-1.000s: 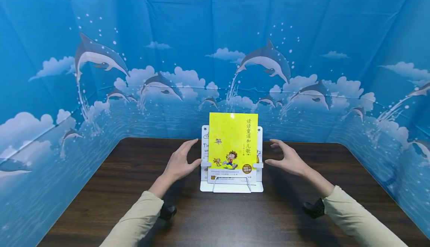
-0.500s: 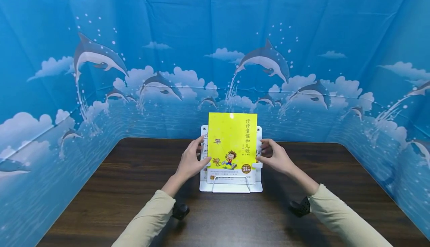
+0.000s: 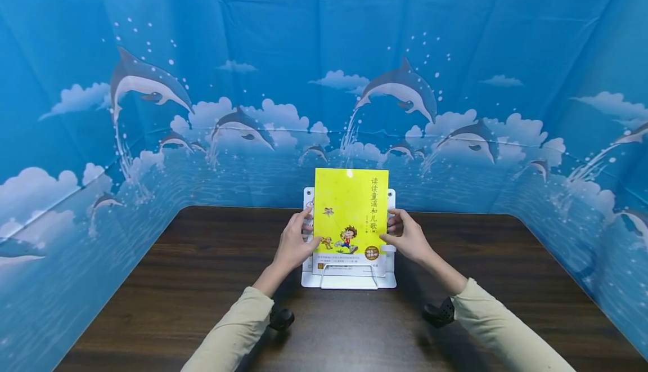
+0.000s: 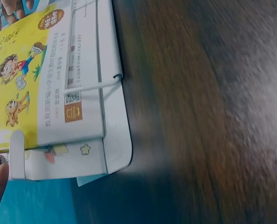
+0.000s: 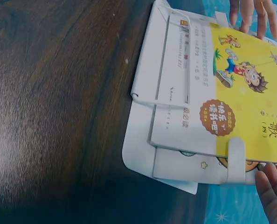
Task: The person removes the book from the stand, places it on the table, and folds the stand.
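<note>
A yellow picture book (image 3: 349, 203) with a cartoon boy and a dog on its cover leans upright on a white book stand (image 3: 307, 279). The stand's wire rest (image 4: 94, 86) crosses the bottom of the cover. My left hand (image 3: 293, 243) grips the book's left edge, thumb on the front cover near the dog. At the opposite edge my right hand (image 3: 411, 240) pinches the book, its thumb tip over the cover and its fingers at the side. Close under the right hand is a white side clip (image 5: 236, 161). The backs of the fingers' grip are hidden by the book.
Behind the book, a white printed sheet or board (image 5: 199, 165) shows past its edges. The stand is on a dark wooden table (image 3: 202, 282). A blue dolphin-print curtain (image 3: 283, 51) surrounds the back and sides of the table.
Both hands have moved inward from either side of the stand to the book's edges, and their thumbs now lie on its cover. The book and stand keep nearly the same place.
</note>
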A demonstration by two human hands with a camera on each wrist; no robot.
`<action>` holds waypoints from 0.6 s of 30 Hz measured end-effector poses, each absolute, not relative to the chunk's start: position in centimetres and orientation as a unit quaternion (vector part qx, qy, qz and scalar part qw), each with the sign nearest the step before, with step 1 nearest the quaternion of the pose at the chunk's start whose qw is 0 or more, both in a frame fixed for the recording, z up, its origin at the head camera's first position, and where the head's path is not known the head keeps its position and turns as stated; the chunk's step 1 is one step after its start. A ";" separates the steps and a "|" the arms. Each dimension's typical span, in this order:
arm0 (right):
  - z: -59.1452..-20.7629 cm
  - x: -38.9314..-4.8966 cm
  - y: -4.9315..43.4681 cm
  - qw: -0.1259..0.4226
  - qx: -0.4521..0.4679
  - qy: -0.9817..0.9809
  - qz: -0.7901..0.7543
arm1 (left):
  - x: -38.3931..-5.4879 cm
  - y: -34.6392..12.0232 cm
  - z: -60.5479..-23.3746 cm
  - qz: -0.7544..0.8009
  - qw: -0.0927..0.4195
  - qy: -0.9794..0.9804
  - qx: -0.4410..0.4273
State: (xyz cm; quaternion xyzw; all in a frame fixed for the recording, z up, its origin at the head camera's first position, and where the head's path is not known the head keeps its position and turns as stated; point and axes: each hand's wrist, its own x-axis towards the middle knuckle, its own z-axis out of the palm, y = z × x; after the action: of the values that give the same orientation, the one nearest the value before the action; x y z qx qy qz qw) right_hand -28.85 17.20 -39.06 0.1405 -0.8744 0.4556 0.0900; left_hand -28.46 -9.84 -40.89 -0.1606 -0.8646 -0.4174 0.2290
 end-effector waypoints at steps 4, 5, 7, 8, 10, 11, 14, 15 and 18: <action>-39.2 -29.0 16.9 0.097 0.128 -0.869 0.469 | -28.6 -9.4 -41.0 -0.446 0.223 -0.855 -0.144; -39.2 -29.0 16.8 0.098 0.124 -0.868 0.471 | -28.7 -9.3 -40.9 -0.456 0.220 -0.851 -0.136; -39.2 -29.2 16.6 0.101 0.116 -0.868 0.472 | -28.7 -9.1 -40.9 -0.480 0.214 -0.842 -0.121; -39.2 -29.3 16.5 0.103 0.113 -0.869 0.471 | -28.7 -9.0 -40.9 -0.490 0.212 -0.838 -0.114; -39.1 -29.4 16.3 0.103 0.106 -0.868 0.474 | -28.7 -8.9 -40.8 -0.504 0.209 -0.832 -0.102; -39.1 -29.5 16.2 0.103 0.103 -0.869 0.474 | -28.7 -8.9 -40.8 -0.505 0.211 -0.831 -0.100; -39.0 -29.6 15.9 0.104 0.095 -0.871 0.471 | -28.8 -8.8 -40.9 -0.505 0.217 -0.830 -0.099; -39.0 -29.6 15.8 0.105 0.094 -0.872 0.469 | -28.8 -8.8 -41.0 -0.504 0.218 -0.829 -0.101; -39.1 -29.5 15.6 0.116 0.102 -0.877 0.455 | -28.9 -8.8 -41.1 -0.504 0.223 -0.827 -0.110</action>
State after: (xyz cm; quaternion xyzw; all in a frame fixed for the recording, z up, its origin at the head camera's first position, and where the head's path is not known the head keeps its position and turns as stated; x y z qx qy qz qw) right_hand -29.50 15.62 -39.14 0.1020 -0.8772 0.4547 0.1160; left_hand -28.92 -8.76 -41.05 -0.1096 -0.8272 -0.5040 0.2231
